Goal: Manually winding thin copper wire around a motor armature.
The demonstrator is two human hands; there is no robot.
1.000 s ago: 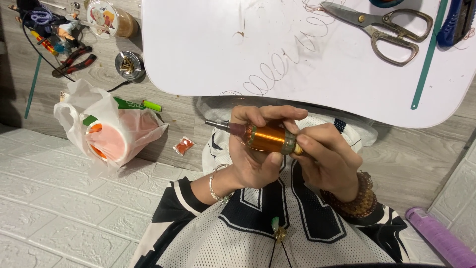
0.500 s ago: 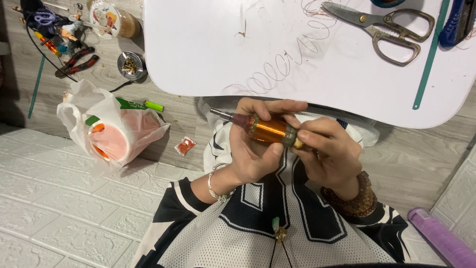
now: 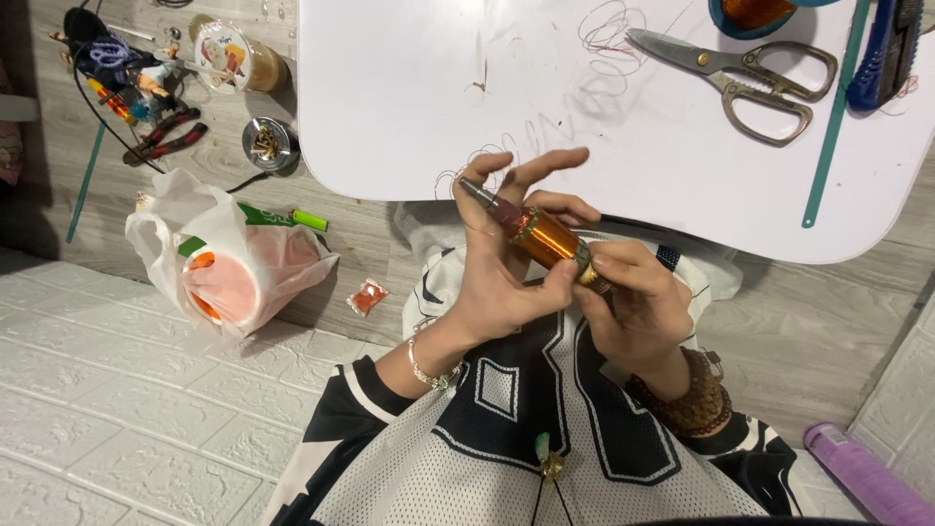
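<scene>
Both of my hands close on the copper-wound coil [image 3: 547, 240], a small orange-gold cylinder on a dark shaft with a grey metal tip: my right hand [image 3: 638, 302] pinches its near end between thumb and fingertips, while my left hand [image 3: 506, 263] cradles the body from below with the thumb pressed against the winding. Half a second ago my left fingers were curled over the coil; now they fan open and lift toward the table edge, so the winding lies bare to view and the shaft tilts more steeply, tip pointing up and left. To my eye that means the wire layer is being checked or smoothed rather than wound on at this instant. The coil sits in the air above my lap, just short of the white table [image 3: 409, 97], and its surface looks tight, glossy and finely ribbed. Loose loops of thin copper wire [image 3: 609, 24] curl across the matte tabletop, hair-fine and springy. Further out lie steel scissors [image 3: 740, 73] with dull grey handles, a slim green ruler [image 3: 833, 117] and a blue utility knife [image 3: 881, 58]. On the wooden floor to my left a crinkled white plastic bag [image 3: 229, 258] slumps open around something pink, a small orange packet [image 3: 367, 297] lies beside it, and red-handled pliers [image 3: 166, 136] rest near a round metal tin [image 3: 268, 143].
</scene>
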